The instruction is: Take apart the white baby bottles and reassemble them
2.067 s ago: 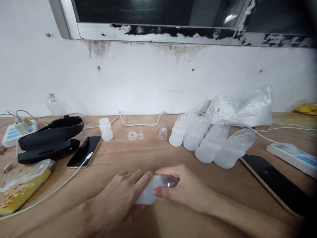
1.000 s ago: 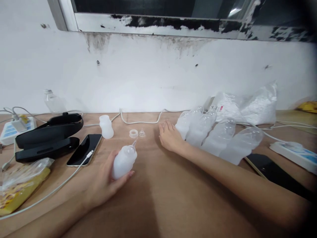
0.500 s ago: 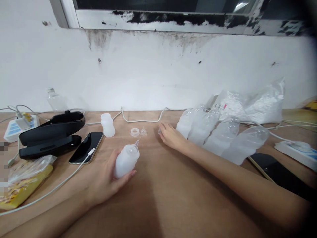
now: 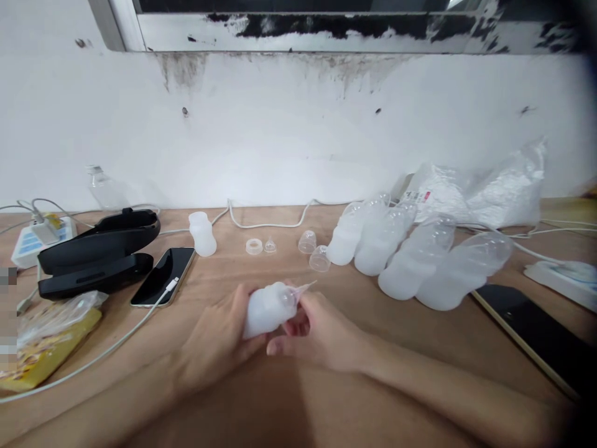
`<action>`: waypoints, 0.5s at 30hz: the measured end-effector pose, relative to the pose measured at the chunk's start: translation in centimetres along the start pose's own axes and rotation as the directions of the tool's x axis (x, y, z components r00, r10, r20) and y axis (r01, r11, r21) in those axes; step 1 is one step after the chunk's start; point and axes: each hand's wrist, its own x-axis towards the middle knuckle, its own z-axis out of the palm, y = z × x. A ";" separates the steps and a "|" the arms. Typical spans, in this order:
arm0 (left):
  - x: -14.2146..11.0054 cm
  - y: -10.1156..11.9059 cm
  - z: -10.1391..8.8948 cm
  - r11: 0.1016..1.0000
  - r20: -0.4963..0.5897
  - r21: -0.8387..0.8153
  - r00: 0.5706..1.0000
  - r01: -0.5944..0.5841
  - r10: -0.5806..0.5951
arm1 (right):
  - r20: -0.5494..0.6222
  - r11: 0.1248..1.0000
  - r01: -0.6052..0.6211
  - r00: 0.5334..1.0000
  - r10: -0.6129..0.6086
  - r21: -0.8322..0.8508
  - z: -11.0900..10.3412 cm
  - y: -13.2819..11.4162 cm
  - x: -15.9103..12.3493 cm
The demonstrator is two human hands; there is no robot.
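A frosted white baby bottle [image 4: 265,309] lies tilted between my hands, its clear nipple end pointing right with a thin pointed strand coming off it. My left hand [image 4: 224,326] is closed around the bottle's body. At the nipple end, my right hand [image 4: 321,330] curls its fingers about the collar, with the thumb below; some fingertips are hidden. Beyond the hands lie two clear dome caps [image 4: 319,259], a ring collar [image 4: 254,247] and a loose clear nipple [image 4: 270,245]. An uncapped bottle body [image 4: 202,234] stands farther left.
Several capped bottles [image 4: 415,261] lean in a row on the right, before a plastic bag [image 4: 504,193]. Phones [image 4: 163,277] lie on both sides. A black case [image 4: 97,249], snack bag [image 4: 60,348], cables and power strips [image 4: 564,283] edge the table.
My right hand has come back from the dome caps to the bottle's nipple end. My left hand has brought the bottle rightward and tilted it further over. Two dome caps now show.
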 end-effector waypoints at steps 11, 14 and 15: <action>0.3 2.5 -3.2 0.752 0.581 -0.591 0.801 0.294 0.144 | 0.047 0.958 0.139 0.987 -0.155 0.249 -1.2 0.0 -0.9; 0.3 1.6 -3.4 0.548 0.724 -0.677 0.582 0.492 0.371 | 0.154 0.930 0.277 0.935 -0.318 0.243 -2.3 -0.1 -0.5; 0.4 1.4 -3.5 0.531 0.717 -0.687 0.582 0.496 0.385 | 0.111 0.945 0.240 0.957 -0.269 0.223 -2.7 0.1 -0.1</action>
